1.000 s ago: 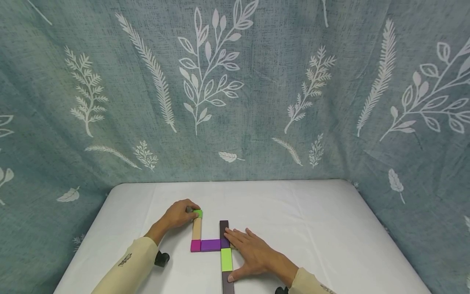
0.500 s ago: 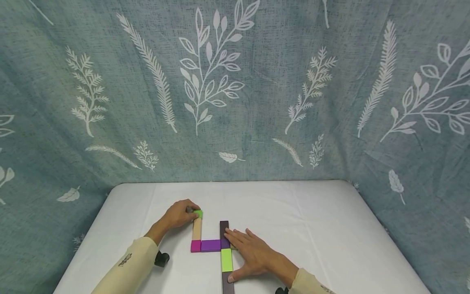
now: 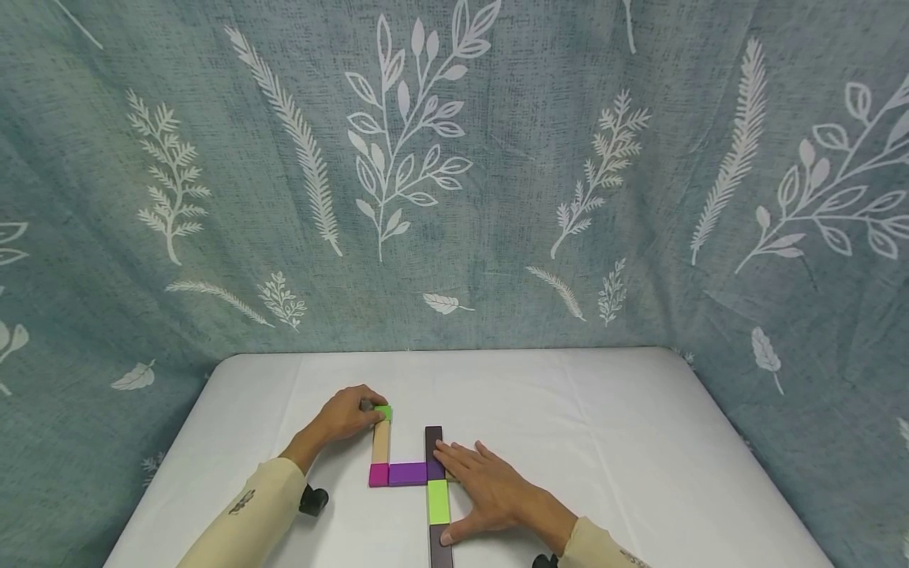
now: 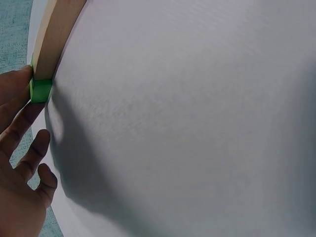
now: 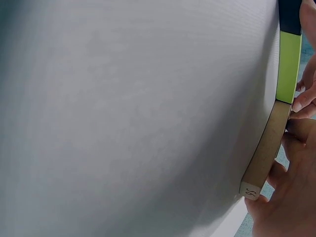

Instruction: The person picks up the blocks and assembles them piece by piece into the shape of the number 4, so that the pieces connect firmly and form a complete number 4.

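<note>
My left hand [image 3: 346, 413] pinches a small green block [image 3: 383, 412] between thumb and fingers. That block sits against the far end of a tan wooden block [image 3: 381, 442]. A magenta block [image 3: 379, 475] and a purple block [image 3: 408, 474] continue the row rightward to a dark purple block [image 3: 435, 470]. With fingers spread, my right hand [image 3: 491, 485] touches a dark block [image 3: 433, 443] with its fingertips. Its thumb rests on another dark block [image 3: 440, 544], nearer me, past a lime block [image 3: 438, 502]. In the right wrist view, a wooden block [image 5: 266, 148] with a handwritten mark lies under that hand.
A white cloth covers the table [image 3: 568, 410], with rounded corners at the back. Blue-green curtains [image 3: 454, 197] with white leaf prints hang behind it and at both sides. The nearest dark block is cut off by the frame's lower edge.
</note>
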`<state>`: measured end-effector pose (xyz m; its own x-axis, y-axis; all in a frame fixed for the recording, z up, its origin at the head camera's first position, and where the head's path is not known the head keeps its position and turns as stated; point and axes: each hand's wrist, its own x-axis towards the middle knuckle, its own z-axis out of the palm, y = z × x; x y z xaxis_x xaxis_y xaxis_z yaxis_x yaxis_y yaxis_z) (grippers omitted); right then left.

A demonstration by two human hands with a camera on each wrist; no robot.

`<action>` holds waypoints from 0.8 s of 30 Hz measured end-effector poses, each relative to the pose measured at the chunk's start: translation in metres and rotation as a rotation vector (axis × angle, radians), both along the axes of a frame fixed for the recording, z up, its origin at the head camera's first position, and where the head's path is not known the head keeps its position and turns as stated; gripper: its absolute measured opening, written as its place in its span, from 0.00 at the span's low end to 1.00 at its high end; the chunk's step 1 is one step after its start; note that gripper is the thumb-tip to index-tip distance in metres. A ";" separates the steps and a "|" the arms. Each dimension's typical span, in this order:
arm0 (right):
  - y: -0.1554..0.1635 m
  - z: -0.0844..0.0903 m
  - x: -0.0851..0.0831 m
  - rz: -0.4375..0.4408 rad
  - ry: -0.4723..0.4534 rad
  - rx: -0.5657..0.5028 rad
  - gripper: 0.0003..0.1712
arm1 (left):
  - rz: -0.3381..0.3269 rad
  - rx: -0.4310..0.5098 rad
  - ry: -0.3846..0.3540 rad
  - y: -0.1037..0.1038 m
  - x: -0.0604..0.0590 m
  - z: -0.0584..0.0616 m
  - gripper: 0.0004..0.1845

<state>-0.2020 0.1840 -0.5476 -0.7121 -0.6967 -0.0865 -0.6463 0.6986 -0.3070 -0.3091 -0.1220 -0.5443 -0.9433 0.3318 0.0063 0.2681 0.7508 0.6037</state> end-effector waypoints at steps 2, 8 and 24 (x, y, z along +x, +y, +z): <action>0.000 0.001 0.000 -0.002 -0.003 0.004 0.70 | 0.000 0.004 -0.002 0.000 0.000 0.000 0.11; -0.001 0.001 0.001 -0.010 -0.008 0.014 0.71 | 0.010 0.005 -0.010 0.000 0.001 0.000 0.12; -0.002 0.002 0.001 -0.013 -0.016 0.014 0.70 | 0.051 0.086 0.042 -0.003 0.012 -0.002 0.15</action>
